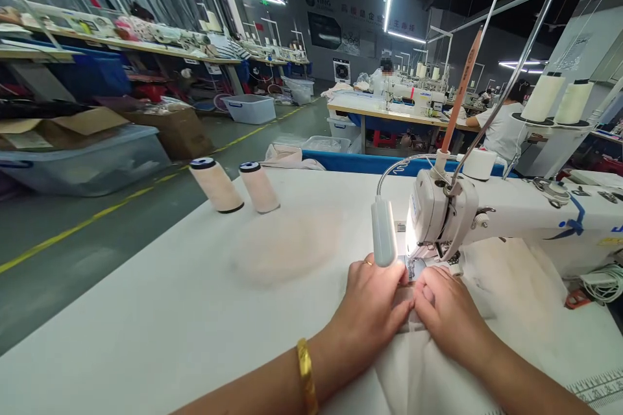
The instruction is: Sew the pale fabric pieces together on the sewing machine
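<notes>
A white sewing machine (438,207) stands on the white table, its needle area lit by a small lamp (383,232) on a bent metal neck. Just in front of the presser foot (413,267) is pale, thin fabric (413,369), which hangs toward me. My left hand (372,298) is closed on the fabric at the left of the foot, thumb pointing inward. On the right, my right hand (445,308) pinches the same fabric, its fingertips close to the foot. The fabric's edge between my fingers is partly hidden. More pale fabric (516,279) lies under the machine's arm.
Two thread cones (217,187) stand at the table's far left. A pencil (462,91) rises above the machine head. A ruler (598,389) and red-handled snips (577,299) lie at right. Beyond are plastic bins (250,109), other machines and a seated person (503,120).
</notes>
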Motion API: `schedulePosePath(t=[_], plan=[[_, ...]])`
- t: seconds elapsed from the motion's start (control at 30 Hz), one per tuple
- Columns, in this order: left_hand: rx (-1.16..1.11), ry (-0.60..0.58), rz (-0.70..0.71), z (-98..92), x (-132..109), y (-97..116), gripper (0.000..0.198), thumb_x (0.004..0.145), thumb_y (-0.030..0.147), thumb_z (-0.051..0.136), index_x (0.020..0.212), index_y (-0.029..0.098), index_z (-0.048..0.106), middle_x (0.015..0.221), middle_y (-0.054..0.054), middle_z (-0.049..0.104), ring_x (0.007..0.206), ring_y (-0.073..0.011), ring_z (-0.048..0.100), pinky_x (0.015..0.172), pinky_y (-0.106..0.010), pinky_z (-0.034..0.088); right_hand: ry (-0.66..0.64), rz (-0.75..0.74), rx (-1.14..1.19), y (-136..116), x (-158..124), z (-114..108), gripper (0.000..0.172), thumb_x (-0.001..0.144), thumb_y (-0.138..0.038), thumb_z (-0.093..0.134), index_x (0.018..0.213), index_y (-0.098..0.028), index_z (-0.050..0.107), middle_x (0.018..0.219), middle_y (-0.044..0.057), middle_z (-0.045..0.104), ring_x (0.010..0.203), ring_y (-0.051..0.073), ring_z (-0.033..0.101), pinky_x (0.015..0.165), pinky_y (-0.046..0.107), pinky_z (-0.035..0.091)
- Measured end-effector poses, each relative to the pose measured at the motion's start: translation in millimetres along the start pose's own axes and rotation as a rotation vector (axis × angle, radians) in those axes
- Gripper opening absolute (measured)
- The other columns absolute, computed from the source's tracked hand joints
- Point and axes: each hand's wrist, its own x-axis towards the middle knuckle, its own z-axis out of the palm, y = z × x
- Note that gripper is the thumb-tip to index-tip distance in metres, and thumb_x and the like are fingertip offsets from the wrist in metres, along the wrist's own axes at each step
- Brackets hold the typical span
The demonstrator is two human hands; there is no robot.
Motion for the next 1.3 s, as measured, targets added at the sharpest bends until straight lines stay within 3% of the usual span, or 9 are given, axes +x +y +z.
schedulePosePath(t=[0.13,0.2,0.33,0.57,0.73,0.87,1.3], plan=[[0.071,0.16,0.377,7.8,-4,-9,0.025,0.089,0.001,0.049,0.074,0.019,0.056,0.077,-0.001,0.064,0.072,-0.0189,0.051,0.067,-0.034,0.031,0.04,0.004,-0.062,4,1,3,0.02,0.096,-0.02,0.046,0.077,-0.024,0.043,0.074,0.003,0.06,0.072,0.023,0.057,0.063,0.031,0.039],[0.08,0.167,0.438,8.3,-6,-12,0.027,0.088,-0.002,0.049,0.072,0.019,0.056,0.073,0.0,0.064,0.07,-0.0183,0.051,0.066,-0.034,0.03,0.053,-0.006,-0.07,5,1,2,0.016,0.098,-0.022,0.049,0.082,-0.024,0.047,0.076,0.002,0.062,0.071,0.023,0.059,0.06,0.03,0.039],[0.096,0.12,0.409,4.8,-7,-13,0.025,0.088,0.0,0.053,0.073,0.019,0.059,0.077,0.0,0.068,0.071,-0.0177,0.054,0.067,-0.034,0.031,0.059,-0.1,-0.099,10,-4,-5,0.006,0.099,-0.02,0.053,0.094,-0.023,0.055,0.088,0.003,0.067,0.072,0.022,0.061,0.061,0.03,0.042],[0.101,0.079,0.368,2.0,-8,-12,0.024,0.093,0.003,0.055,0.08,0.019,0.065,0.086,-0.001,0.07,0.077,-0.0191,0.06,0.074,-0.037,0.036,-0.016,-0.237,-0.142,14,-8,-11,0.023,0.102,-0.014,0.047,0.106,-0.025,0.066,0.104,0.006,0.069,0.076,0.021,0.063,0.066,0.031,0.046],[0.146,0.045,0.326,-1.8,-9,-10,0.018,0.098,0.01,0.055,0.088,0.019,0.067,0.09,-0.001,0.071,0.085,-0.0223,0.064,0.081,-0.041,0.038,0.033,-0.241,-0.198,15,-6,-11,0.029,0.102,-0.014,0.045,0.113,-0.025,0.069,0.109,0.007,0.071,0.066,0.019,0.06,0.062,0.031,0.044],[0.168,0.018,0.297,-2.4,-9,-7,0.009,0.095,0.013,0.06,0.092,0.019,0.066,0.091,-0.001,0.071,0.086,-0.0241,0.064,0.087,-0.045,0.038,0.048,-0.215,-0.224,16,-4,-11,0.029,0.103,-0.016,0.044,0.105,-0.025,0.071,0.11,0.006,0.072,0.055,0.016,0.053,0.056,0.03,0.041],[0.16,0.0,0.265,-0.6,-8,-7,0.006,0.093,0.015,0.063,0.092,0.02,0.067,0.096,-0.002,0.072,0.091,-0.0247,0.063,0.089,-0.044,0.037,0.095,-0.24,-0.259,19,-2,-8,0.033,0.102,-0.017,0.043,0.112,-0.023,0.073,0.116,0.01,0.073,0.069,0.021,0.063,0.059,0.032,0.047]])
